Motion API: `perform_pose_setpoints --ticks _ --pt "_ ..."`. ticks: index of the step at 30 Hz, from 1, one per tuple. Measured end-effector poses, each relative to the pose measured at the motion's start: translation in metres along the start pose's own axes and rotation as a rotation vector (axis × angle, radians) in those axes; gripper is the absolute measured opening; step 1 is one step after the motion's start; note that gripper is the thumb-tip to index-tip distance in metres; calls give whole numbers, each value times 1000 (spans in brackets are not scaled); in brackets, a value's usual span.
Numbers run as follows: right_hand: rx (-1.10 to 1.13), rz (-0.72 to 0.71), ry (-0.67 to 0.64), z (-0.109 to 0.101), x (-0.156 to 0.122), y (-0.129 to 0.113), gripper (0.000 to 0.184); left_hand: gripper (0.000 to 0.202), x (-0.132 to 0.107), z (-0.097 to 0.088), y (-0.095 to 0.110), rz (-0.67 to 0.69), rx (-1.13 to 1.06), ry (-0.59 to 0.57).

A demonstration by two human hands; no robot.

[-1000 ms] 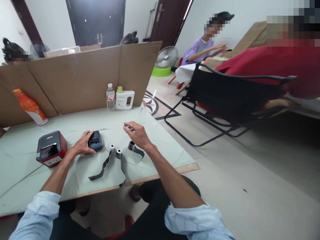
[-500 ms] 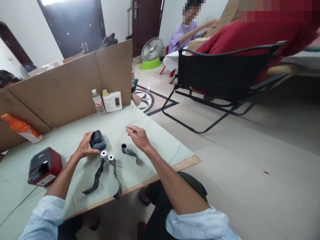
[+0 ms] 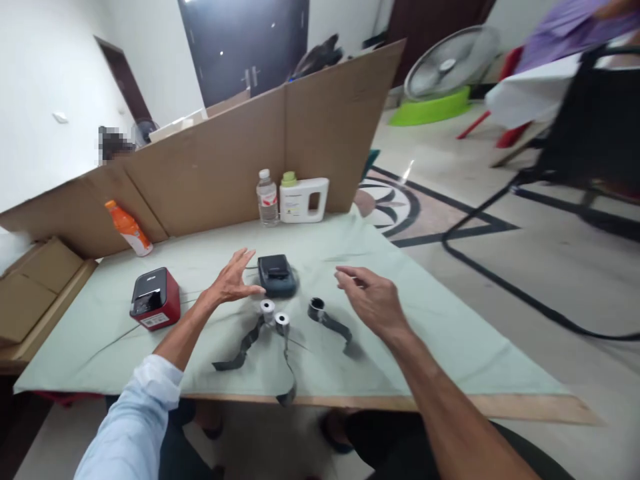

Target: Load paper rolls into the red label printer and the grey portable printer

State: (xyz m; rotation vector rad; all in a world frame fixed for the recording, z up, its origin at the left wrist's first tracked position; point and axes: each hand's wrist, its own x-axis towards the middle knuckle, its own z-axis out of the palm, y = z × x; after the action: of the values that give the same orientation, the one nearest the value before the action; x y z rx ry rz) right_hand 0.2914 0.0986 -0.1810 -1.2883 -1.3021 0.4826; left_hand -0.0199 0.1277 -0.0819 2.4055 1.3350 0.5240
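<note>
My left hand (image 3: 233, 279) is open, thumb and fingers spread, just left of a small dark label printer (image 3: 277, 275) on the table and apart from its body. My right hand (image 3: 371, 298) hovers to the right of the printer with thumb and fingers pinched together; whatever they may hold is too small to make out. Between my hands and nearer to me stand a white-ended roll (image 3: 267, 307) and a second white-ended roll (image 3: 282, 320), each trailing a dark strip. A black roll (image 3: 316, 308) with its own loose dark strip lies closest to my right hand.
A red and black box-shaped device (image 3: 156, 298) sits at the left. Along the cardboard partition (image 3: 215, 167) stand a tilted orange bottle (image 3: 129, 229), a clear bottle (image 3: 268, 200) and a white jug (image 3: 303, 201). A black chair (image 3: 580, 127) and a fan (image 3: 446, 65) are beyond the table.
My left hand has let go of the printer and opened beside it. My view has swung left, so everything appears farther right. My right hand stays pinched.
</note>
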Motion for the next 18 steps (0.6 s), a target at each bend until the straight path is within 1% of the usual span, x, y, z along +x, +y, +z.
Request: perform_pose_setpoints --ticks 2,4,5,7,8,9,11,12,14,16,17,18 --pt "-19 -30 -3 -3 -3 -5 38 96 -37 -34 7 23 56 182" --pt "-25 -72 1 -2 -5 -19 37 86 -82 -73 5 -26 116 380" --pt "-19 -90 -4 1 -6 -29 38 84 -105 -91 0 -89 145 472" --pt "25 -121 -63 16 -7 -55 39 82 -149 -121 -21 -280 150 644" --pt "69 -136 -130 28 -8 -70 40 84 -168 -131 -34 -393 106 709" --pt "125 -147 -232 43 -9 -87 41 86 -185 -138 -48 -504 32 748" --pt "232 -143 -484 82 -14 -121 47 88 -211 -140 -74 -695 -162 780" --pt "270 -125 -620 104 -19 -138 54 89 -219 -137 -85 -774 -258 779" --pt "309 -53 -864 150 -29 -168 73 89 -227 -127 -100 -872 -406 778" --pt "295 9 -1041 194 -40 -188 89 89 -228 -116 -109 -891 -503 771" --pt "291 25 -1102 213 -45 -193 92 89 -227 -110 -112 -871 -544 759" --pt "307 22 -1163 230 -50 -197 91 89 -225 -106 -114 -842 -578 744"
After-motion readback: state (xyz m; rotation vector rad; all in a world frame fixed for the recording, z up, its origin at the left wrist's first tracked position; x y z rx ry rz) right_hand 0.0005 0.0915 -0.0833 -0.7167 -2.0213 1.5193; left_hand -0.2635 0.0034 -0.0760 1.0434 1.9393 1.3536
